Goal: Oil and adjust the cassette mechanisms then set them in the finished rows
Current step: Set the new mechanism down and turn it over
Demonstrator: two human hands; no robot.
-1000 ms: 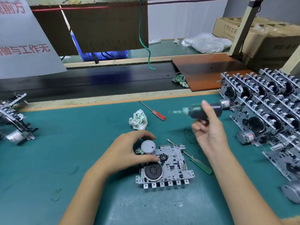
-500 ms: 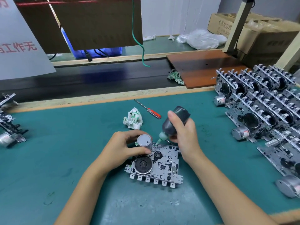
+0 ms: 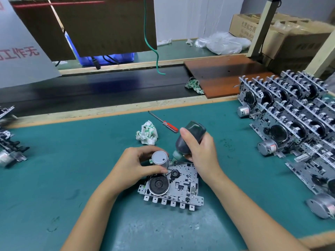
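Observation:
A metal cassette mechanism (image 3: 181,185) lies flat on the green mat in front of me, black flywheel at its left and a silver motor can at its upper left. My left hand (image 3: 135,164) grips that motor can and steadies the mechanism. My right hand (image 3: 201,153) holds a dark oil bottle (image 3: 190,136) tipped nozzle-down, its pale green tip touching the plate just right of the motor. Rows of upright mechanisms (image 3: 293,113) stand at the right.
A red-handled screwdriver (image 3: 163,122) and a crumpled cloth (image 3: 147,133) lie behind the mechanism. More mechanisms (image 3: 9,147) sit at the left edge. A black conveyor belt (image 3: 90,91) runs beyond the mat, with a brown board (image 3: 221,75) and cardboard boxes (image 3: 282,33) at the far right.
The right hand swung the oil bottle from level in the air down to the mechanism, nozzle now at the plate. The left hand kept its hold on the motor.

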